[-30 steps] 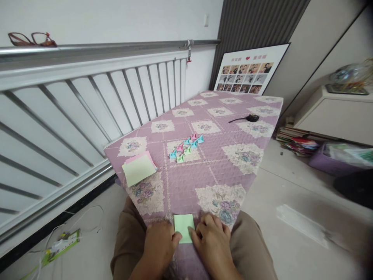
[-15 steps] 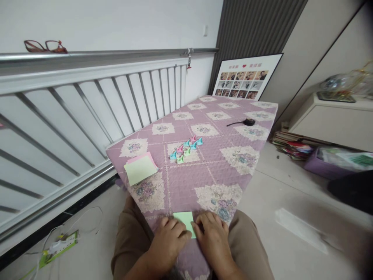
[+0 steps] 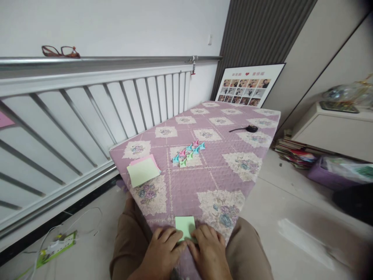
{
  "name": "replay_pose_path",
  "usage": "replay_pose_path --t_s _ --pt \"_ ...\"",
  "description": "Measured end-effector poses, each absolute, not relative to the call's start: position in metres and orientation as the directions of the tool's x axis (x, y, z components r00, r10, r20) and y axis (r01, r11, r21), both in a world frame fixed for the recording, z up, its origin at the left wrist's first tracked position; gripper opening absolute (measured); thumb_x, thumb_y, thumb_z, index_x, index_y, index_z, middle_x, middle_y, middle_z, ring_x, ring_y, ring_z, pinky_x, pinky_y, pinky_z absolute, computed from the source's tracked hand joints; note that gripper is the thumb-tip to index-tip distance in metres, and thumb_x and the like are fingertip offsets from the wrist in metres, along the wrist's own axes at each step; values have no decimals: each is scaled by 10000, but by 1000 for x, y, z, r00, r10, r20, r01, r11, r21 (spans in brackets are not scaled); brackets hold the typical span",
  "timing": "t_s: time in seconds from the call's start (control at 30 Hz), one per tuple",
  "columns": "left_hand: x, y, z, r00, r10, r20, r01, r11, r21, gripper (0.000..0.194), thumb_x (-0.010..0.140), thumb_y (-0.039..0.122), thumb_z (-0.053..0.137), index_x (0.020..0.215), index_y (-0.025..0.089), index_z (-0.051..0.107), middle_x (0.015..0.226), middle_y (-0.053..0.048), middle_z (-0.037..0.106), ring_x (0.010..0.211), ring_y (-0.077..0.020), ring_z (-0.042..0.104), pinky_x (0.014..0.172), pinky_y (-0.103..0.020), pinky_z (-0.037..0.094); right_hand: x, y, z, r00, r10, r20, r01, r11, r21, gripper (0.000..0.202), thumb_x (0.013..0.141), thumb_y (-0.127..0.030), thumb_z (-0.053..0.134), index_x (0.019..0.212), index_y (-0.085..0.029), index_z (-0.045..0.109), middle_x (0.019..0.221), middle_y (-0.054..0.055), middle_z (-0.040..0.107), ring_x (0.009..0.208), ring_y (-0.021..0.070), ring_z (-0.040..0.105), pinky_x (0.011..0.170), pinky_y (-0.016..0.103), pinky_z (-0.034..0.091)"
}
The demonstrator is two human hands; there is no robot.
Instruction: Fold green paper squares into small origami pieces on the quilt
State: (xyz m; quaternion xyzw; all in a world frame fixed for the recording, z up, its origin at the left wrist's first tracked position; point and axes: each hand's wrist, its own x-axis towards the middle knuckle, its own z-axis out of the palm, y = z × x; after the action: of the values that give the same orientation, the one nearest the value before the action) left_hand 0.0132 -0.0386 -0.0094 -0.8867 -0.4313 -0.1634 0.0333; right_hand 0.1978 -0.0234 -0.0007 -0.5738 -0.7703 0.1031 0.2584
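Observation:
A small light-green square of paper [image 3: 185, 225] lies at the near end of the table, between my two hands. My left hand [image 3: 164, 249] has its fingers curled together on the paper's lower left edge. On the lower right corner, my right hand [image 3: 210, 247] presses with thumb and bent fingers. Both thumbs nearly meet along the near edge. Farther up sits a cluster of several small folded paper pieces [image 3: 189, 156] in pink, blue and green. To the left is a stack of coloured paper sheets [image 3: 142, 172], pale green on top with pink beneath.
A purple quilted cloth [image 3: 189, 190] with floral squares covers the table. A black round object with a thin tail [image 3: 252, 128] rests at its far right. Left of the table runs a white radiator [image 3: 87, 128]; glasses [image 3: 61, 51] perch on the pipe above. A power strip [image 3: 58, 247] lies on the floor.
The view has shifted slightly, so everything sits a little lower. My hands have slid toward the paper's near edge, and my thumbs have come closer together.

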Motion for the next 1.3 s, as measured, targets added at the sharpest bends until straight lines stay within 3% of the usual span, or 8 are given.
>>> replay_pose_path --t_s 0.27,0.6,0.73,0.9,1.03,1.17,1.23,1.3 --pt "-6 -51 -17 590 694 413 783 -617 -82 233 917 318 482 1109 279 609 1182 29 618 1115 -180 455 938 -296 295 206 -23 5 -107 974 202 896 182 -406 99 737 -297 671 756 -263 580 839 9 620 893 259 536 794 422 318" --pt "-2 -53 -26 542 717 437 808 -588 -38 212 897 310 513 1078 279 619 1177 34 626 1114 -182 469 960 -299 300 234 -5 15 -49 997 54 890 68 -452 49 785 -311 614 744 -290 630 866 1 644 924 271 546 819 473 300" --pt "-1 -54 -29 510 681 525 816 -576 -46 236 926 287 444 1084 280 620 1165 35 634 1123 -174 468 988 -300 288 213 -4 17 -108 983 148 863 167 -477 74 806 -359 595 781 -303 638 895 2 643 964 278 541 854 485 284" --pt "-5 -58 -45 512 659 550 814 -577 -66 266 905 296 468 1134 283 602 1185 14 623 1128 -197 496 951 -311 382 201 -10 3 -121 960 254 854 231 -466 55 740 -257 651 736 -265 597 818 -7 637 868 253 566 851 470 286" --pt "-8 -63 -49 362 741 565 849 -512 128 353 863 170 442 1195 225 551 1175 -66 604 1083 -191 551 875 -301 483 213 -12 0 -217 903 370 810 378 -449 87 779 -256 616 711 -247 563 853 -3 634 873 232 561 842 417 311" --pt "0 -60 -23 79 844 531 863 -324 387 415 855 148 435 1269 169 451 1195 -118 548 1078 -194 552 859 -307 514 214 -14 10 -203 814 545 778 472 -415 124 832 -215 513 747 -265 591 873 11 642 977 256 533 953 502 204" --pt "11 -55 -7 68 846 529 848 -328 416 412 856 138 431 1267 160 448 1189 -125 539 1070 -198 547 846 -308 514 208 -16 12 -174 788 590 760 489 -428 182 855 -205 468 753 -273 603 853 3 654 981 243 536 994 523 137" --pt "22 -49 2 170 825 539 849 -400 345 379 847 135 438 1212 204 516 1181 -104 549 1049 -215 544 842 -340 501 202 -19 9 -159 773 614 745 502 -439 222 882 -217 439 746 -274 605 843 -10 668 961 221 546 1015 510 110"
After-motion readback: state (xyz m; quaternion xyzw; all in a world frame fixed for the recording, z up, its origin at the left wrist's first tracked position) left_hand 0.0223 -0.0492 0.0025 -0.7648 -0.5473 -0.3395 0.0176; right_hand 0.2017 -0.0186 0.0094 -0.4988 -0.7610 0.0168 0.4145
